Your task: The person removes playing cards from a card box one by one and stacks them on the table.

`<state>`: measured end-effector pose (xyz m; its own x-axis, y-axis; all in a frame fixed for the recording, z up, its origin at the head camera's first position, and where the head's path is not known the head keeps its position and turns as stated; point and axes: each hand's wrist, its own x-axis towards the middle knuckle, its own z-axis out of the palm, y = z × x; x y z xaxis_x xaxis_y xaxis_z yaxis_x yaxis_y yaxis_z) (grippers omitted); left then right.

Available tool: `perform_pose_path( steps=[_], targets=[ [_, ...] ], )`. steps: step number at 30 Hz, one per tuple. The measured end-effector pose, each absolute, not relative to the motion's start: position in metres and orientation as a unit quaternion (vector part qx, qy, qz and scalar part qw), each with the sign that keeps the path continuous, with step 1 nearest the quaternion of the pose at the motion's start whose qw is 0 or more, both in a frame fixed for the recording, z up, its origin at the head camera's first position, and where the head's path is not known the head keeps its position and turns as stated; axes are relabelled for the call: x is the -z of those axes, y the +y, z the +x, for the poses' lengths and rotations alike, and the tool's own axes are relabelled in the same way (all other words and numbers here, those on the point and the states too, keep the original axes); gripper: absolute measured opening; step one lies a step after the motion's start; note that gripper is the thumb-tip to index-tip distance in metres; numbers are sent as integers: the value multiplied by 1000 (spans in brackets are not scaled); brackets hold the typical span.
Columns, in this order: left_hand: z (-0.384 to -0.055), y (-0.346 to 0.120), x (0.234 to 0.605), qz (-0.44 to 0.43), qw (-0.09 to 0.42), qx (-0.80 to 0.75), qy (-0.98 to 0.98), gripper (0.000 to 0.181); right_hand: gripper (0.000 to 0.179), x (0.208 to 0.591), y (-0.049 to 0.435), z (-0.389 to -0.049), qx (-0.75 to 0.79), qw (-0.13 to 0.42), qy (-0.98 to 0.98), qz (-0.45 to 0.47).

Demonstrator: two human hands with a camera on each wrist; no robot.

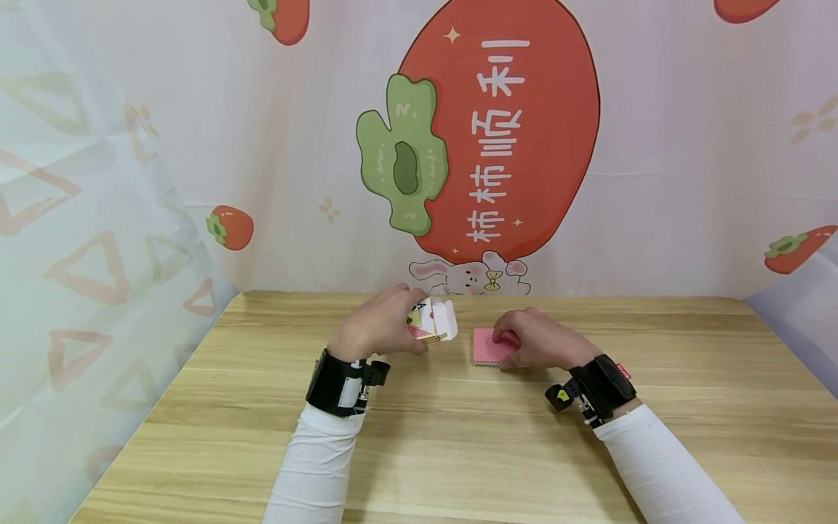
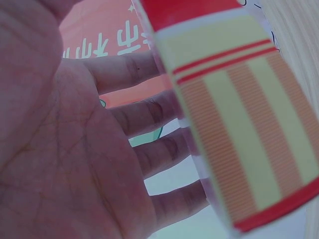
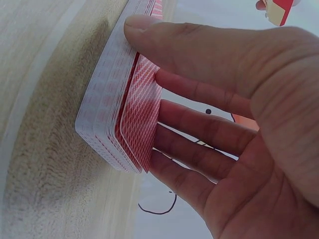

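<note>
My left hand [image 1: 382, 324] holds a playing-card box [image 1: 427, 319] above the table, left of centre, pinching it between thumb and fingers. The box's white end flap [image 1: 447, 319] stands out to the right. Close up in the left wrist view, the striped side of the box [image 2: 239, 124] is cream, tan and red. To the right, a squared deck of playing cards [image 1: 486, 346] with red patterned backs lies on the table. My right hand [image 1: 542, 339] grips this deck, its thumb [image 3: 149, 30] on the near edge and its other fingers along the top and far side.
Both hands work over a light wooden table [image 1: 458, 451], toward its back edge. Behind it hangs a white cloth [image 1: 668, 145] printed with a large persimmon and a rabbit. A pale patterned cloth [image 1: 98, 189] covers the left side.
</note>
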<state>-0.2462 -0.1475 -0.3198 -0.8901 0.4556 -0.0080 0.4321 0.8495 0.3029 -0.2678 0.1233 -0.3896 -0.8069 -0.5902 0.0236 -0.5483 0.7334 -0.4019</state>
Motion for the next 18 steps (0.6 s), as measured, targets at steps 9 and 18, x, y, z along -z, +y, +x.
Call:
perform_pose_path(
  steps=[9, 18],
  targets=[
    [-246, -147, 320, 231, 39, -151, 960, 67, 36, 389, 123, -267, 193, 53, 931, -306],
    [-246, -148, 320, 232, 38, -149, 961, 67, 37, 390, 123, -267, 193, 56, 933, -299]
  ],
)
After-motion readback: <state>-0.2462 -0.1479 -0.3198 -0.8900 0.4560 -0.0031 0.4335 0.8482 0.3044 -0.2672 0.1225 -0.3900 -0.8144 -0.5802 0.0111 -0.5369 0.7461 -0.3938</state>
